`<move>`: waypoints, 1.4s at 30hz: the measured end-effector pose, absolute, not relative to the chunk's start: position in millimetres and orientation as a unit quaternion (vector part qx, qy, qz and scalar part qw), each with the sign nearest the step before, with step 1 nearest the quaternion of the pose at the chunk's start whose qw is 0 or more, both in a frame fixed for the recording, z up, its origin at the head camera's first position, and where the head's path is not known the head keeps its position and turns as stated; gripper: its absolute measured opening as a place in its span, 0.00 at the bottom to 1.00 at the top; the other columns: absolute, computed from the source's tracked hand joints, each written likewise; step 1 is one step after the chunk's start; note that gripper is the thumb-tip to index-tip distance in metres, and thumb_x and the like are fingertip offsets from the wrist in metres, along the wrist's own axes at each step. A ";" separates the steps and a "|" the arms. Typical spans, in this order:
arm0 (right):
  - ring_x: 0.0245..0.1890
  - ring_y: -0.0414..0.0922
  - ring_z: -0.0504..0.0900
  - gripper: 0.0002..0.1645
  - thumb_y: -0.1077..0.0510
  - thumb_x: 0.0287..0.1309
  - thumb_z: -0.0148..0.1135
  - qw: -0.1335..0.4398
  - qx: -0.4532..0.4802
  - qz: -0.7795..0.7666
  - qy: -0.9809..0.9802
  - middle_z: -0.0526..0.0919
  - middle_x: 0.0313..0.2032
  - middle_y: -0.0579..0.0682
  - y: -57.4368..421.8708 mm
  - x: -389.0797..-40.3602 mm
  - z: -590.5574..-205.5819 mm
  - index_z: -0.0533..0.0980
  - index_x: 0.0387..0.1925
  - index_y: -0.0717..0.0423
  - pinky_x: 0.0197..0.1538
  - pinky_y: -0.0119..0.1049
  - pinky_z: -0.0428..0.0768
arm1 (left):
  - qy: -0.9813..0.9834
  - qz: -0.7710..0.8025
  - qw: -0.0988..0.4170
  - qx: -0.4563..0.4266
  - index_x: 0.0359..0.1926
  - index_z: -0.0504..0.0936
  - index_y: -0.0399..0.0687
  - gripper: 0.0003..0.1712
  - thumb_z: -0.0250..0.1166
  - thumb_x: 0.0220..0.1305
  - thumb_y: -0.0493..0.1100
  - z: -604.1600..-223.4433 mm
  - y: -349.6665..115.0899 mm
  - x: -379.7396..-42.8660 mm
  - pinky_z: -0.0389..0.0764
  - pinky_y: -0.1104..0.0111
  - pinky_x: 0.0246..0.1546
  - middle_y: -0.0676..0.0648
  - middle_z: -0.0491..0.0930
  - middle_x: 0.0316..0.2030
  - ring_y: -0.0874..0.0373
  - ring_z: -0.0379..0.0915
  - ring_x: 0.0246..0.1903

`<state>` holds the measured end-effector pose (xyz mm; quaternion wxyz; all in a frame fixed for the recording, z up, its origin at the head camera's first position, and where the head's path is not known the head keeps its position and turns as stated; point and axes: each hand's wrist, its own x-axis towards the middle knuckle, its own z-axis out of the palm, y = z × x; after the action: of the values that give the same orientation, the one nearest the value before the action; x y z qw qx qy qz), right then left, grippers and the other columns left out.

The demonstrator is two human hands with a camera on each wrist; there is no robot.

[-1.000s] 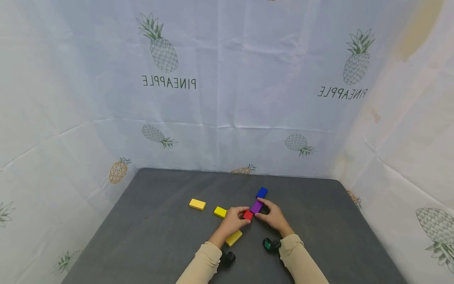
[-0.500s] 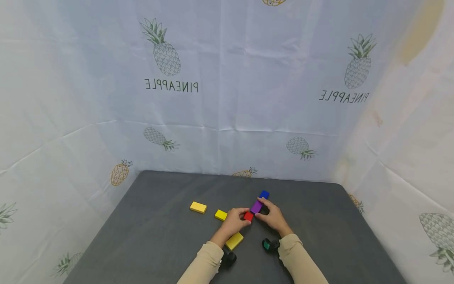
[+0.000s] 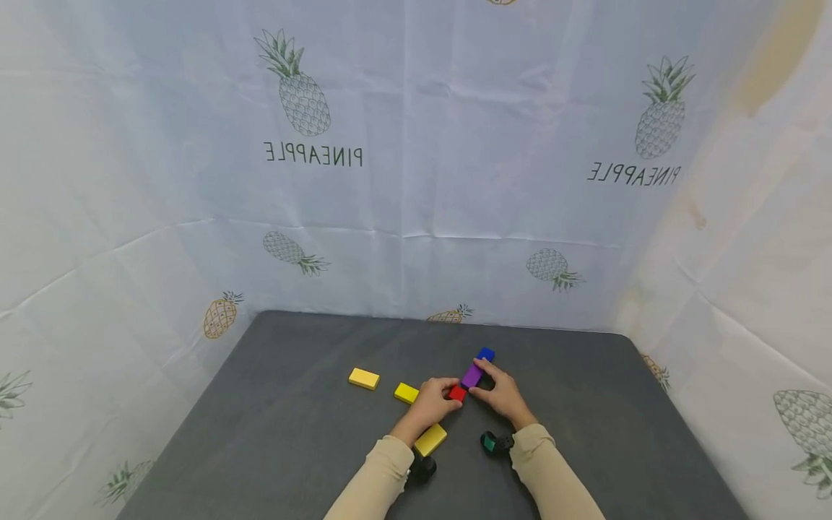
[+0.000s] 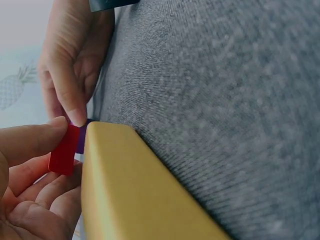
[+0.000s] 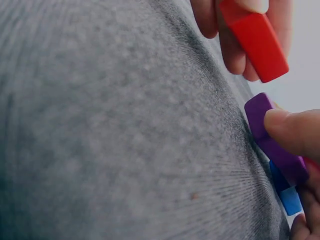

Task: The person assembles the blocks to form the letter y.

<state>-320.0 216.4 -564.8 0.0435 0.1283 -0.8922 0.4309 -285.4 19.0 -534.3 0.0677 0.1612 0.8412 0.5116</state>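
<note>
My left hand (image 3: 432, 403) pinches a small red block (image 3: 457, 393) between thumb and fingers; in the right wrist view the red block (image 5: 262, 47) hangs above the dark cloth. Close by, my right hand (image 3: 503, 396) grips a purple block (image 3: 471, 376) with its thumb on one side. A narrow gap separates the red block from the purple block (image 5: 272, 137). Just beyond the purple one lies a blue block (image 3: 485, 354), partly covered by it and the fingers; whether they touch I cannot tell. Beside my left wrist lies a yellow block (image 3: 430, 439), large in the left wrist view.
Another yellow block (image 3: 406, 393) sits left of my left hand, partly hidden by it. Farther left rests a lighter yellow block (image 3: 364, 378). All lie on a dark grey table (image 3: 279, 440), with a pineapple-print curtain (image 3: 455, 180) behind and at both sides.
The purple block shows more of its length and the blue block beyond it is more covered than a second ago. Both hands keep their holds. The head view has shifted slightly.
</note>
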 end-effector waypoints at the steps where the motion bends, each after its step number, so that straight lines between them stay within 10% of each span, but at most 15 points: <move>1: 0.67 0.62 0.62 0.40 0.54 0.49 0.72 0.043 0.130 0.431 -0.892 0.64 0.66 0.63 216.8 -319.6 -565.3 0.69 0.64 0.57 0.66 0.60 0.61 | 0.842 0.510 0.069 0.161 0.58 0.74 0.30 0.28 0.67 0.56 0.34 -535.2 19.4 -285.9 0.79 0.58 0.50 0.35 0.77 0.55 0.46 0.76 0.53; 42: 0.68 0.57 0.61 0.37 0.49 0.55 0.66 0.070 0.173 0.404 -0.895 0.68 0.65 0.57 217.3 -322.4 -567.6 0.68 0.64 0.61 0.66 0.58 0.61 | 0.917 0.350 0.053 0.184 0.62 0.72 0.38 0.29 0.65 0.61 0.41 -535.5 37.1 -298.9 0.72 0.58 0.60 0.42 0.75 0.59 0.49 0.71 0.59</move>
<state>-322.4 217.3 -567.6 0.0701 0.1732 -0.8954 0.4042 -298.9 37.1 -535.5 0.0526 0.1841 0.9168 0.3503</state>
